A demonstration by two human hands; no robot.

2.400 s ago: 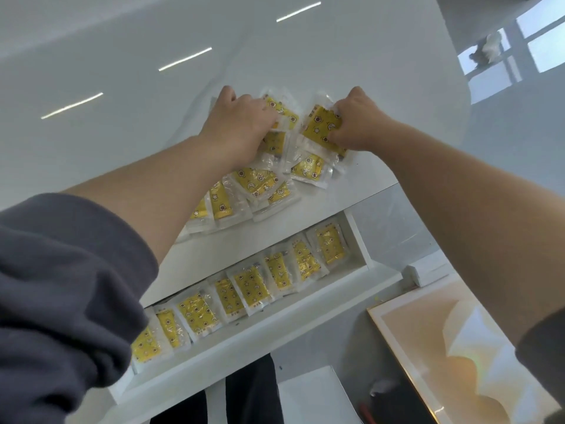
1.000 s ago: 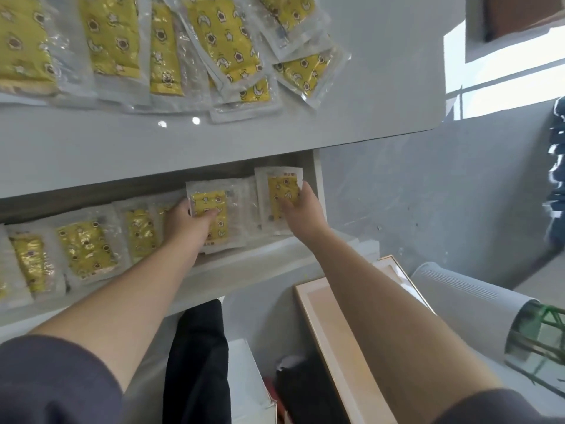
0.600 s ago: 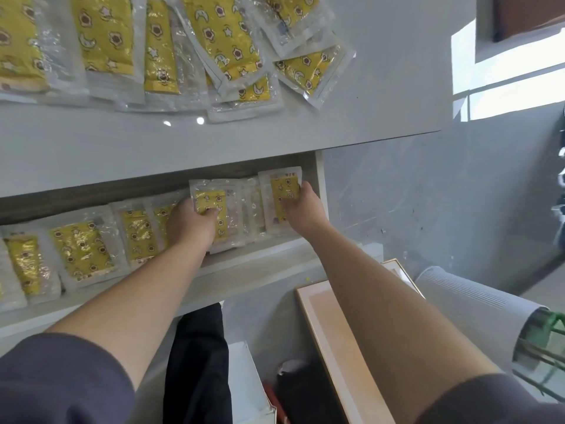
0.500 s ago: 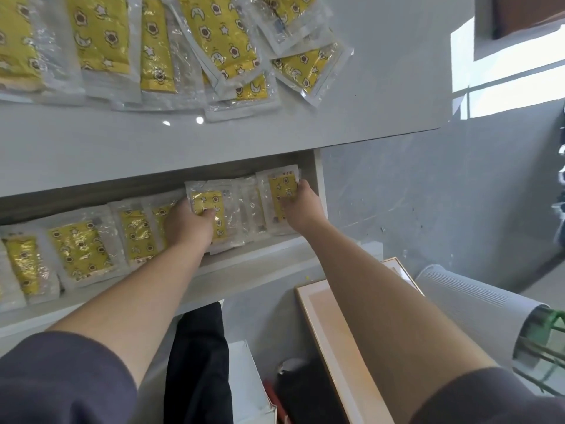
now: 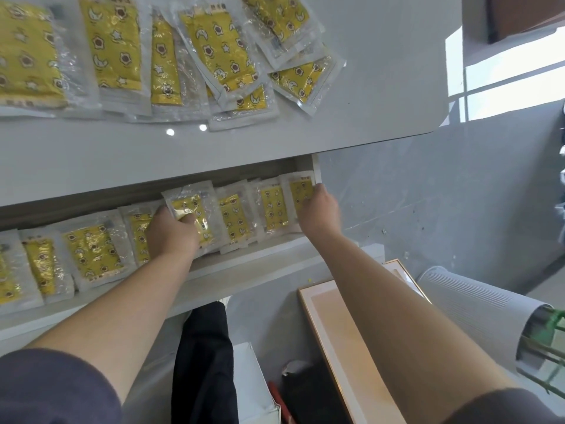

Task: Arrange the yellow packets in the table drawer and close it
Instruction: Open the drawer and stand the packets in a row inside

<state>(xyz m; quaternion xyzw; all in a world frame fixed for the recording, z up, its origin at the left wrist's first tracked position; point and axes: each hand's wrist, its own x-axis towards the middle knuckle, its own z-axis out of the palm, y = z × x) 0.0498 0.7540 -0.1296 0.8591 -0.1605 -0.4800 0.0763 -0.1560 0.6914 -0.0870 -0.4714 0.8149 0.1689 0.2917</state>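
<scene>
Both hands have come down from the pile [image 5: 220, 56] on the tabletop [image 5: 367, 102] into the open drawer [image 5: 250, 270], and the row there has grown at its right end, so filling is under way but far from done: many yellow packets are still heaped along the top of the frame. The left hand [image 5: 172, 232], at centre, grasps a tilted packet [image 5: 195, 220] with thumb and curled fingers, its top corner lifted over its neighbours. The right hand [image 5: 319, 214] has slid right, and its fingertips [image 5: 318, 188] lie at the edge of the end packet [image 5: 301, 197]; whether they pinch it or only press it flat cannot be told. That packet sits just beside the drawer's right wall [image 5: 315, 169], so no room remains that way; more packets will likely have to overlap or start a second layer. The tabletop's front edge overhangs the drawer's back, so raised corners could catch on closing.
</scene>
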